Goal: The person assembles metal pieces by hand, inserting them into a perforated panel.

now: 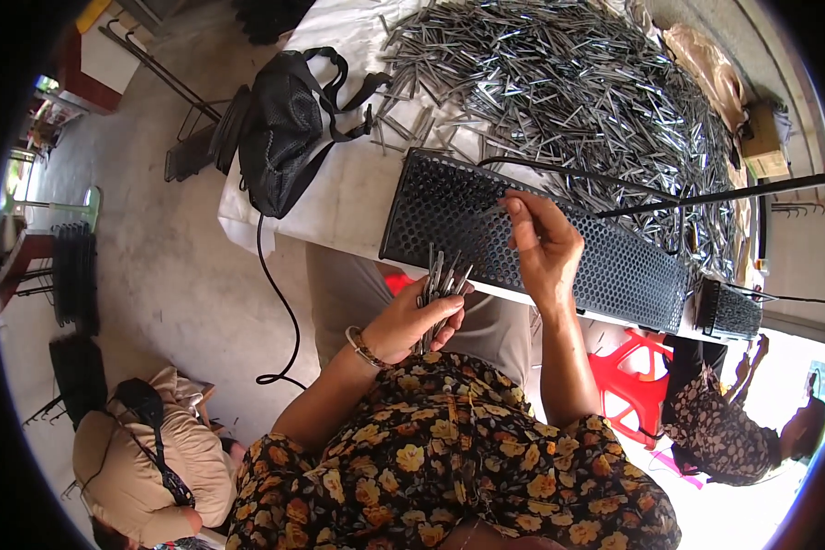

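My left hand (401,323) is closed round a bundle of thin metal strips (440,275), their ends fanning upward in front of my body. Just right of it and a little farther off, my right hand (548,252) hovers over a long black perforated rack (614,266) with rows of round holes. Its thumb and forefinger are pinched together near the rack's left part; anything between them is blurred. A large heap of loose dark metal strips (596,101) covers the table beyond the rack.
A black mesh bag (289,133) with straps sits on the table's left side, a black cord (280,302) hanging below. Dark rods (724,194) cross above the heap. At right are a red plastic stool (628,376) and a person (724,412); another person (156,449) is at lower left.
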